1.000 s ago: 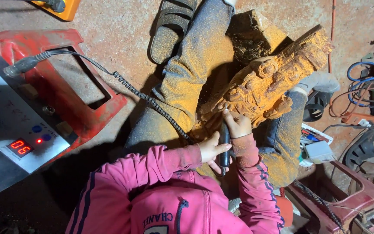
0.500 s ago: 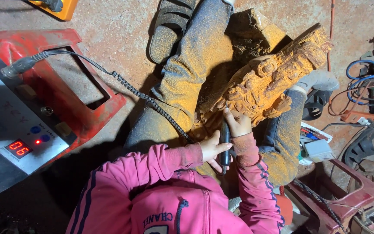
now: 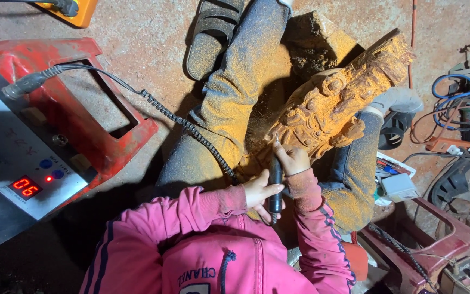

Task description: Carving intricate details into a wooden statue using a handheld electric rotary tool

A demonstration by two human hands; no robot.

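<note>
Both hands closed around black rotary tool [image 3: 274, 182]: left hand [image 3: 258, 190] gripping lower body, right hand [image 3: 291, 159] pinching near tip, against carving [image 3: 333, 106]. Carving tilted across lap, between dusty trouser legs [image 3: 240, 98], upper end toward floor's far right. Coiled cable [image 3: 186, 128] running from tool to grey control box [image 3: 14, 163] with red display, on red stool [image 3: 99, 125] at left edge. Sandal [image 3: 208, 32] at top. Tangled wires [image 3: 458, 103] far right.
</note>
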